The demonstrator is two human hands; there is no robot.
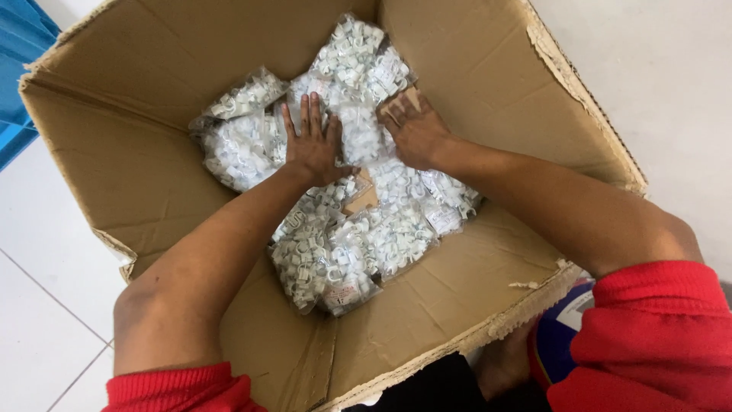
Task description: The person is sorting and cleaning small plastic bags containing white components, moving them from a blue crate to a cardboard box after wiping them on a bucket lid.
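Currently both arms are down inside a large, worn cardboard box point(137, 168) that sits on a pale tiled floor point(46, 305). My left hand point(313, 145) lies flat, fingers spread, palm down on the heap of clear plastic bags point(358, 229), each packed with small white clip-like parts. Left grip: apart, pressing on the pile, nothing enclosed

My right hand point(415, 133) is just beside the left, touching the same heap near the back wall of the box. Its fingers curl downward among the bags; whether they have closed on one I cannot tell, as the fingertips are hidden between bags

Location of bags: all on the box bottom, piled toward the far corner, some overlapping. One separate bag point(248, 95) lies to the left against the back wall. Bare cardboard shows at the near side and between a few bags

Step in hand, as I judge it: sorting or feeling through the pile, hands on the bags, none lifted clear

Judgement on the next move: it would need the fingers to close around a single bag rather than press on several. Bags look slippery and loosely stacked, so neighbours may shift or slide when one is pulled

Other notes: red sleeves point(656, 336) at both upper arms; blue object point(19, 69) at top-left edge, outside the box
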